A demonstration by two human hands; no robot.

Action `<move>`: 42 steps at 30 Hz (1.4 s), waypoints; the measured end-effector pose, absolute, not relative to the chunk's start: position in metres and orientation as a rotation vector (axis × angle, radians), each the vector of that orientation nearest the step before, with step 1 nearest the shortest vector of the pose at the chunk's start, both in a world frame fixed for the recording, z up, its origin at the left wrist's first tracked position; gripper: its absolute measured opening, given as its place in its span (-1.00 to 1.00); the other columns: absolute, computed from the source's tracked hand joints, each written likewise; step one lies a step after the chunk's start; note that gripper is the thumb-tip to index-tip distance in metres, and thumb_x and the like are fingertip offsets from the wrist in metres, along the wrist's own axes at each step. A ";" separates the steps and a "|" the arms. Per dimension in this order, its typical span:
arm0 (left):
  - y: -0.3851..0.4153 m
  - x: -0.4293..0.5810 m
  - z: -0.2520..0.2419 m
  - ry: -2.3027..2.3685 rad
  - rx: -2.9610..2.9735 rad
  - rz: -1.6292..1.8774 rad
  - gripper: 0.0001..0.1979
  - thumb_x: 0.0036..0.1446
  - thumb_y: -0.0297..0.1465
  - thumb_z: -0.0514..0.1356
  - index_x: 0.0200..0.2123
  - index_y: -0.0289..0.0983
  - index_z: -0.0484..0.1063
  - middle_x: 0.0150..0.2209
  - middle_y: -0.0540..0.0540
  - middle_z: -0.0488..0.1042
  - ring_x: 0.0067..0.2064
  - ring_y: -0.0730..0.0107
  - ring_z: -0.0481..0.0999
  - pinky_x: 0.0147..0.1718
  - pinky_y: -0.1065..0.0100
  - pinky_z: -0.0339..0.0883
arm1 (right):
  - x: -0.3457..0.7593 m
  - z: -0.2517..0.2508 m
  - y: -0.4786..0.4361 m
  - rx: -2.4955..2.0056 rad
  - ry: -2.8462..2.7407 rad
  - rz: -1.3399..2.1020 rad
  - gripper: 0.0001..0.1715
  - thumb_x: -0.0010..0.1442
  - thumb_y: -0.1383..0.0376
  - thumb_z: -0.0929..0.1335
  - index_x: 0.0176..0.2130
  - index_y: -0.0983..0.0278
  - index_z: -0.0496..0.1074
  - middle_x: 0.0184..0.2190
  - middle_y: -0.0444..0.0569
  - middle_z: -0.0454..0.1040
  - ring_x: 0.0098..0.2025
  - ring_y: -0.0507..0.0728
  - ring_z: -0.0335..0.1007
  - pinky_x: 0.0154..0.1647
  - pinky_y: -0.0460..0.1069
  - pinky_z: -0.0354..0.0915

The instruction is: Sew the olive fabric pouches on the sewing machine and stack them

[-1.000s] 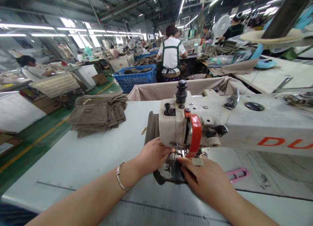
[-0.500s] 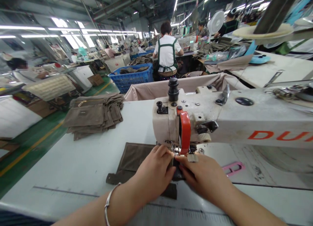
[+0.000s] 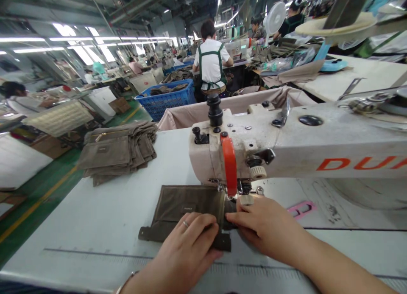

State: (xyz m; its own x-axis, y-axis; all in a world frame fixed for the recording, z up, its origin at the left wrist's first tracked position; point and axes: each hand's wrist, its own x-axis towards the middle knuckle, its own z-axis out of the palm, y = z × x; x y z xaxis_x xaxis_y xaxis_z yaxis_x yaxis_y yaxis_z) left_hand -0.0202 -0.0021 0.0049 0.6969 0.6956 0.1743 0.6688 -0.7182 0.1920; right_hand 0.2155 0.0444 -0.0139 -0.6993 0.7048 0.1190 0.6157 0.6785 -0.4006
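Observation:
A dark olive fabric pouch panel (image 3: 173,200) with a small label lies on the white table, its right edge at the sewing machine's needle area. My left hand (image 3: 190,243), with a ring and a bracelet, rests over the panel's lower right part, fingers bent together against the fabric. My right hand (image 3: 263,222) is right of the presser foot, its fingers closed on the fabric's right edge. The sewing machine (image 3: 216,154) has an orange lever guard (image 3: 229,164) above the work. The needle tip and the fabric under my fingertips are hidden.
A stack of similar olive pouches (image 3: 116,149) stands at the table's left. A pink plastic piece (image 3: 302,210) lies right of my right hand. Behind the machine are a cloth-lined bin (image 3: 184,117), a blue basket (image 3: 168,101) and a seated person (image 3: 211,60).
My left hand has moved down and away from the needle, exposing more of the panel and its label. My right hand stays beside the presser foot. The camera view has shifted slightly.

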 end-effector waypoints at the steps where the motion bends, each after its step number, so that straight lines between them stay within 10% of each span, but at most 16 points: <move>1: -0.003 -0.017 0.004 1.113 2.794 0.386 -0.69 0.18 -0.37 0.25 -0.03 -0.36 0.38 -0.08 -0.20 0.46 -0.07 0.12 0.43 -0.03 0.06 0.42 | 0.216 -0.013 0.044 -1.047 -2.636 0.489 -0.64 0.22 0.38 0.27 -0.04 0.08 0.46 -0.26 -0.07 0.47 -0.21 0.19 0.35 -0.22 0.06 0.21; 42: 0.045 -0.005 0.000 0.899 2.686 0.519 -0.77 0.18 -0.45 0.15 -0.08 -0.31 0.44 -0.07 -0.13 0.50 -0.02 0.26 0.44 0.05 0.21 0.36 | 0.215 -0.028 0.040 -1.112 -2.482 0.407 -0.68 0.16 0.44 0.24 -0.12 0.22 0.45 -0.19 0.04 0.47 -0.14 0.20 0.41 -0.11 0.13 0.36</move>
